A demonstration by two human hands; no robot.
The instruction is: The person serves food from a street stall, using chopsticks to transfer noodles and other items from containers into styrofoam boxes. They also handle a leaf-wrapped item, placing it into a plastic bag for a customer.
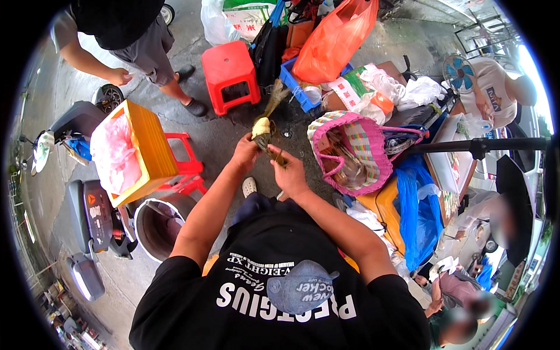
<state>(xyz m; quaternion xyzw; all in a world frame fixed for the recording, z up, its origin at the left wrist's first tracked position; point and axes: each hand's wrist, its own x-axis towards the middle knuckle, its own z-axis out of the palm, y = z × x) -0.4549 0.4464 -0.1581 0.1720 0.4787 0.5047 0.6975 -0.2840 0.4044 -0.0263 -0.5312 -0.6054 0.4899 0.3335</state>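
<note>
In front of my body, a partly unwrapped leaf-wrapped dumpling (261, 127), pale yellow at its bare top, is held up over the wet pavement. My left hand (246, 152) grips it from the left side. A folded green-brown leaf (263, 141) still covers its lower part. My right hand (291, 173) pinches the leaf's near end between thumb and fingers. Beyond the dumpling, another stretch of loose leaf (276, 97) sticks out toward the red stool. Some of the dumpling's underside is hidden by the leaf and fingers.
A red plastic stool (229, 72) stands ahead. To the right is a pink woven basket (376, 170) near a blue crate (299, 94). On the left are a yellow box (153, 153) and a round bin (142, 232). Another person (144, 57) stands at upper left.
</note>
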